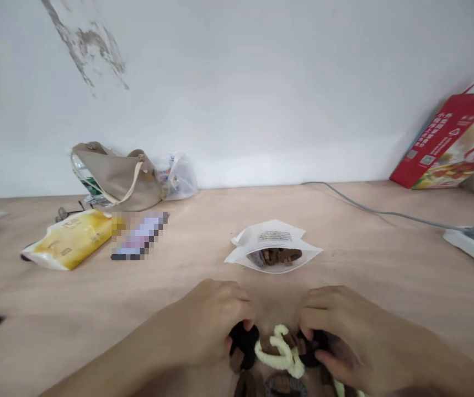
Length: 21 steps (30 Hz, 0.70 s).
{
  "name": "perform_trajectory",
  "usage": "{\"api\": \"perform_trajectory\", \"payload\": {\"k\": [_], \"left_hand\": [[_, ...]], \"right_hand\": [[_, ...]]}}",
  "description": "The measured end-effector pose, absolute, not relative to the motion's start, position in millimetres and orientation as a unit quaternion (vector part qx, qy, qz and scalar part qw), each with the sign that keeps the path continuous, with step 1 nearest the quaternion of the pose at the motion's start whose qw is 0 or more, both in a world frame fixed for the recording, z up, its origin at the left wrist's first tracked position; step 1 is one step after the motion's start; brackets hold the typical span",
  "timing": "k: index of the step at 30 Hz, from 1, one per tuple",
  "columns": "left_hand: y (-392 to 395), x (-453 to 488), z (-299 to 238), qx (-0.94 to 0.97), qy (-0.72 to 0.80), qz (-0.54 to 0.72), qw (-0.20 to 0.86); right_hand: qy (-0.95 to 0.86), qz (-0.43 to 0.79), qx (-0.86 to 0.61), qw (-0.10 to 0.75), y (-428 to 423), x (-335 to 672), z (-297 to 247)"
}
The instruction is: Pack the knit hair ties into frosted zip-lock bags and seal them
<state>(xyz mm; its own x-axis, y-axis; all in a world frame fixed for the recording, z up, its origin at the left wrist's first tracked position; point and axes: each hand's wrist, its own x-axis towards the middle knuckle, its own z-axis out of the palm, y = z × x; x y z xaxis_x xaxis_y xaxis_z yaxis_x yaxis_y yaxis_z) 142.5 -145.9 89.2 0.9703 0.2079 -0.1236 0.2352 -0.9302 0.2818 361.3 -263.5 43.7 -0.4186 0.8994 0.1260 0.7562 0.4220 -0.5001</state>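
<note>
Two bare hands work in the near part of the head view; we see the left hand [220, 314] curled over a black piece [245, 346], its fingertips partly hidden, so we cannot tell whether it pinches or merely touches; the right hand [342, 325] has fingers and thumb on different sides of another dark piece [316, 342], though we cannot tell how firmly — if at all — they press. Between the two grips a pale yellow fuzzy cord [278, 361] loops over brown pieces [302, 346]; more clutter lies on the near side, cut off by the view's edge.

We judge the cord the likeliest trouble; a finger hooking one loop could drag neighbouring pieces along — and such crowding leaves little room for a sideways thumb. Just beyond both hands sits a white pouch [261, 234], its mouth open towards us, with brown bits [278, 256] inside; a careless knuckle could tip it and spill them across the table [203, 237].
</note>
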Motion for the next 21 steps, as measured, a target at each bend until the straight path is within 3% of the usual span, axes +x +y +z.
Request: {"api": "perform_trajectory", "payload": {"k": [5,8,11,15,18,21], "left_hand": [[-144,145,80,0.983,0.133,-0.041,0.124],[-142,147,80,0.983,0.138,0.016,0.118],[-144,154,74,0.976,0.132,0.158,0.075],[-143,165,57,0.928,0.103,0.35,-0.073],[-141,169,46,0.918,0.094,0.347,-0.17],[-142,168,45,0.926,0.092,0.315,-0.187]], "right_hand": [[-0.823,0.136,-0.523,0.174,-259,360,40],[-0.805,0.047,-0.526,0.272,-256,364,34],[-0.762,-0.117,-0.507,0.385,-253,368,25],[-0.772,-0.212,-0.498,0.333,-249,365,15],[-0.775,-0.219,-0.507,0.307,-246,360,10],[-0.773,-0.201,-0.512,0.317,-247,358,13]]}}
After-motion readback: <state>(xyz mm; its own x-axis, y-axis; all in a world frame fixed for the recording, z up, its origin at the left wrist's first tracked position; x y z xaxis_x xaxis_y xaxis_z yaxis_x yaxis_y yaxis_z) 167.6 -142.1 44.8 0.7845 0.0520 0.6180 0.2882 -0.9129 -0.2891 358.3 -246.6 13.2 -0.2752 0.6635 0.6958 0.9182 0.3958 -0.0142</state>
